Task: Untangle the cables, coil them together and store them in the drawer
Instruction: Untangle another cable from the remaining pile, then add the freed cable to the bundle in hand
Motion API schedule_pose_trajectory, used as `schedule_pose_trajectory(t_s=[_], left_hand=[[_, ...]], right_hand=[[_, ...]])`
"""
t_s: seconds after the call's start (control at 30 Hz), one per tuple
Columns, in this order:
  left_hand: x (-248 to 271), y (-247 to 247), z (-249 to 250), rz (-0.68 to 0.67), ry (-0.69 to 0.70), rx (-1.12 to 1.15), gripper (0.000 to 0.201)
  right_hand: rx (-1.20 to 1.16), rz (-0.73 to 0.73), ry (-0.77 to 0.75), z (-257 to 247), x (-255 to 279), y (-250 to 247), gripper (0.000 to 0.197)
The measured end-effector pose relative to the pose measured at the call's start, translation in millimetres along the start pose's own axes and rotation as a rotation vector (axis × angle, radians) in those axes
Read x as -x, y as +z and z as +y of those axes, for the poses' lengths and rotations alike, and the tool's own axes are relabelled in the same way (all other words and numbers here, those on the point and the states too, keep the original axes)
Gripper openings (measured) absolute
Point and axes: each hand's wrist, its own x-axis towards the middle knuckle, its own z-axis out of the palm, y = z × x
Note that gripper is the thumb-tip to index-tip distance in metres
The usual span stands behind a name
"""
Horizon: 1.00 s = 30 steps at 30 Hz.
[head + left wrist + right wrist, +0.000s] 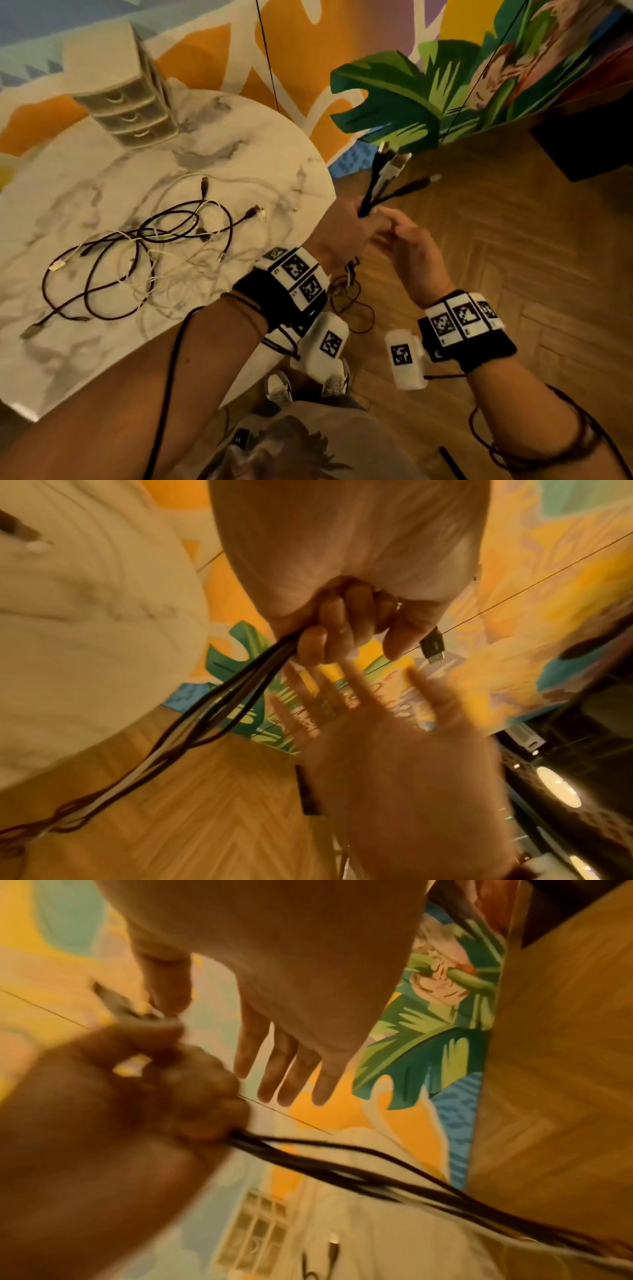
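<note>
Cables (383, 185) — left hand (342, 233) fisted

Cables (137, 246) on table (51, 370), before drawers (126, 116).

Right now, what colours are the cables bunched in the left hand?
Mostly black with one white, the bunch of cables in the left hand; the head view shows it best.

**A living space in a home, brightly painted**

A round marble-topped bench (239, 144) fills the left of the head view, standing on herringbone wood flooring (513, 240) that spreads across the right. Behind, along the top of the frame, runs a painted mural (394, 92) of orange shapes and green tropical leaves. A small plastic drawer unit (126, 102) sits at the bench's upper left, loose charging cables (137, 246) strewn mid-left.
</note>
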Motion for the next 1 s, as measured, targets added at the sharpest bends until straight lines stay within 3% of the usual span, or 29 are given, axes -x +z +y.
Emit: schedule_pose_trajectory(t_s=[0.07, 0.17, 0.27, 0.37, 0.5, 0.53, 0.6, 0.67, 0.73, 0.83, 0.9, 1.0], left_hand=[[7, 0, -7, -0.071, -0.012, 0.004, 0.015], [18, 5, -12, -0.065, -0.091, -0.074, 0.045], [21, 5, -14, -0.011, -0.128, -0.118, 0.054], [20, -2, -19, -0.062, -0.09, -0.241, 0.048], [22, -11, -19, -0.218, 0.143, -0.439, 0.033], [23, -16, -15, -0.176, 0.192, -0.508, 0.028], [24, -28, -4, 0.072, 0.355, -0.636, 0.011], [24, -29, 11, 0.261, 0.609, -0.741, 0.019], [15, -18, 18, 0.245, 0.751, -0.955, 0.035], [5, -6, 9, 0.156, 0.698, -1.169, 0.039], [2, -5, -3, 0.179, 0.69, -1.167, 0.027], [1, -8, -16, 0.189, 0.738, -1.046, 0.008]], right_hand=[[0.112, -0.023, 0.04, -15, -4, 13, 0.044], [0.263, -0.08, 0.067, -24, -12, 29, 0.022], [0.292, -0.11, 0.158, -24, -20, 36, 0.031], [0.363, -0.106, 0.169, -21, -24, 38, 0.039], [0.363, 0.029, 0.121, -18, -28, 40, 0.039], [0.339, 0.054, 0.108, -19, -28, 40, 0.039], [0.337, 0.048, 0.068, -21, -24, 41, 0.038], [0.431, 0.01, -0.011, -19, -18, 45, 0.035], [0.467, -0.034, 0.048, -13, -14, 50, 0.021], [0.396, -0.029, 0.225, 5, -17, 50, 0.034], [0.469, -0.022, 0.149, 7, -13, 49, 0.028], [0.552, -0.014, 0.076, 16, -12, 52, 0.036]])
